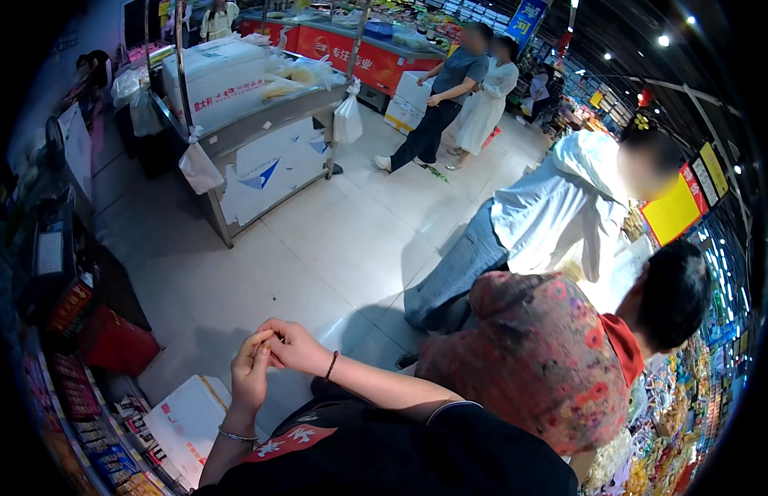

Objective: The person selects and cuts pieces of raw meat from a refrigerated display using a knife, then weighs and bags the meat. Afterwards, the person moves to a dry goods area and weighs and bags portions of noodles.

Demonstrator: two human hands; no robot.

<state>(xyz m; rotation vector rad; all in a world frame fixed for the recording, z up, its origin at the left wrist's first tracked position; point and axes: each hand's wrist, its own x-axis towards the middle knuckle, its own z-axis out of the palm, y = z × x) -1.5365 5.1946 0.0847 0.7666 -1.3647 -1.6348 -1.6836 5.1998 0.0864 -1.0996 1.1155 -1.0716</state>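
Observation:
My left hand (250, 371), with a silver bangle at its wrist, is raised before my dark shirt. Its bent fingers meet those of my right hand (292, 348), which has a dark beaded bracelet at the wrist. The fingertips of both hands touch and overlap; whether something small is pinched between them cannot be made out. Under and beside the left forearm lies a white foam box (184, 428) with red print, on the floor side next to the snack shelves.
Packaged snacks fill a shelf (89, 428) at lower left, near a red bin-like container (118, 340). A metal stall (272, 167) holds foam boxes. Close on my right, a person in a floral top (533, 353) bends beside a person in a light jacket (561, 204). Two people walk farther off.

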